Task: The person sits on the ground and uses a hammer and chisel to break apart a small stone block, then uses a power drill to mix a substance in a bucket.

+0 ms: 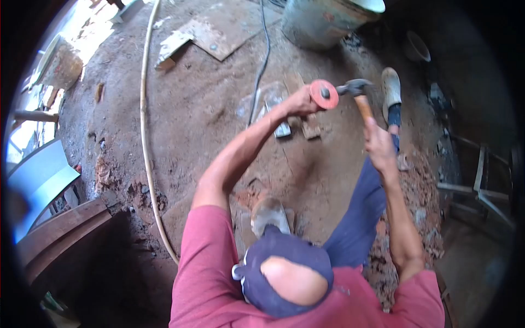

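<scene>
A: Upper garment?
B: Shirt, pinkish red, short sleeves; small faint mark on the front, too blurred to read
A: Lower half?
B: Trousers, dark blue; large oval opening over the left knee
A: Footwear?
B: Shoes, pale, rounded at the toe, dirt-stained; dark sock above the right one

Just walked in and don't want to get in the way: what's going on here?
A person's left hand grips a red-disc tool, while the right hand holds a wooden-handled hammer. The hammer's head is right beside the disc; I can't tell whether they touch. Both are held out over a dirt floor, with a bucket standing farther off.
</scene>
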`<state>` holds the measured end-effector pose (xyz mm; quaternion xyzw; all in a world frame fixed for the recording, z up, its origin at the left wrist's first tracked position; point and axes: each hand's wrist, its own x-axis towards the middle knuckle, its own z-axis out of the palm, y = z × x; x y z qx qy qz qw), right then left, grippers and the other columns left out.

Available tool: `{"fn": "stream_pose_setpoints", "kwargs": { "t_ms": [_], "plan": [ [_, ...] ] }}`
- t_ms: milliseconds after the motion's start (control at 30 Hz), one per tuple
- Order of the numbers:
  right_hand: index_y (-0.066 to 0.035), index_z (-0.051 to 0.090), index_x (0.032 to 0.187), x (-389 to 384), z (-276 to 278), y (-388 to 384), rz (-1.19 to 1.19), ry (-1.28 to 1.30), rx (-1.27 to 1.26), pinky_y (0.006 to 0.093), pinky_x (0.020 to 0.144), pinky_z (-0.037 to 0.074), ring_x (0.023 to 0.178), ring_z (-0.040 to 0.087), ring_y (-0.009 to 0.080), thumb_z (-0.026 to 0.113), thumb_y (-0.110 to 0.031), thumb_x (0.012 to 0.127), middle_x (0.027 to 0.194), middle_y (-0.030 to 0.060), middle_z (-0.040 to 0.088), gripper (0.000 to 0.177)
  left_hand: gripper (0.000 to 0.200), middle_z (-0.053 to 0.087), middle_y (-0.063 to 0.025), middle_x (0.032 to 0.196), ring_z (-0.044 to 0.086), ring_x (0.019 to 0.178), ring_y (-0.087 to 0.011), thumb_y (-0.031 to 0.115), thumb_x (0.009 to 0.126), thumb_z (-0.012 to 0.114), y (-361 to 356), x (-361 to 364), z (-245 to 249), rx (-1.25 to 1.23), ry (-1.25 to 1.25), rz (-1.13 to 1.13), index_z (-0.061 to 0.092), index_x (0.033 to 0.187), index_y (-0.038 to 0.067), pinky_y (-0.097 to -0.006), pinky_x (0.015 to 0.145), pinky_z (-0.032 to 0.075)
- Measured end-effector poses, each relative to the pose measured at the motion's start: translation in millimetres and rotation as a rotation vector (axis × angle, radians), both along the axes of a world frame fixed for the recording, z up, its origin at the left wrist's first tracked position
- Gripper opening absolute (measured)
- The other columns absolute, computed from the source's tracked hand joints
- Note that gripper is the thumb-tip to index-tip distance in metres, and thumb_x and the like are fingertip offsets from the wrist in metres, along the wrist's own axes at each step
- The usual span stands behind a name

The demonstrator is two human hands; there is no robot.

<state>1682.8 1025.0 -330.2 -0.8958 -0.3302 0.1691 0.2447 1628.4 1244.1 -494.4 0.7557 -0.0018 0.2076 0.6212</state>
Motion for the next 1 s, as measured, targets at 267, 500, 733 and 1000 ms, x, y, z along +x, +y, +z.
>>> {"fn": "stream_pose_setpoints", "kwargs": {
  "t_ms": [267, 500, 733, 1000],
  "plan": [
    [-0.013, 0.034, 0.067, 81, 114, -17, 0.027, -0.382, 1.210, 0.0247, 0.040, 0.025, 0.049, 0.028, 0.0100, 0.036, -0.046, 0.103, 0.060, -0.0009, 0.031, 0.049, 0.024, 0.065, -0.0075, 0.094, 0.060, 0.087, -0.0172, 0.012, 0.082, 0.069, -3, -5, 5, -0.015, 0.033, -0.002, 0.060, 0.103, 0.004, -0.0341, 0.081, 0.050],
    [-0.015, 0.038, 0.075, -12, 16, -15, -0.342, 0.364, 0.480, 0.0185, 0.032, 0.019, 0.037, 0.025, 0.0001, 0.035, -0.055, 0.101, 0.053, -0.0080, 0.032, 0.047, 0.023, 0.065, -0.0021, 0.094, 0.059, 0.091, -0.0146, 0.006, 0.081, 0.071, -7, 2, -3, -0.177, 0.076, 0.037, 0.062, 0.102, 0.004, -0.0307, 0.086, 0.049],
    [-0.015, 0.039, 0.080, -9, 11, -60, -0.445, 0.542, 0.575, 0.0176, 0.032, 0.018, 0.038, 0.023, -0.0002, 0.034, -0.053, 0.102, 0.056, -0.0076, 0.031, 0.045, 0.009, 0.054, -0.0013, 0.062, 0.047, 0.052, -0.0096, 0.004, 0.085, 0.064, 43, -16, 11, -0.960, -0.136, 0.393, 0.058, 0.079, 0.004, -0.0317, 0.056, 0.046],
    [-0.013, 0.041, 0.083, -36, -37, -66, -0.481, 0.800, 0.433, 0.0167, 0.032, 0.019, 0.038, 0.023, -0.0008, 0.035, -0.056, 0.100, 0.057, -0.0075, 0.033, 0.047, 0.034, 0.035, 0.0044, 0.045, 0.037, 0.039, -0.0107, 0.009, 0.086, 0.058, 63, -71, 14, -1.711, -0.341, 0.482, 0.040, 0.058, 0.016, -0.0340, 0.059, 0.041]
  ]
}}
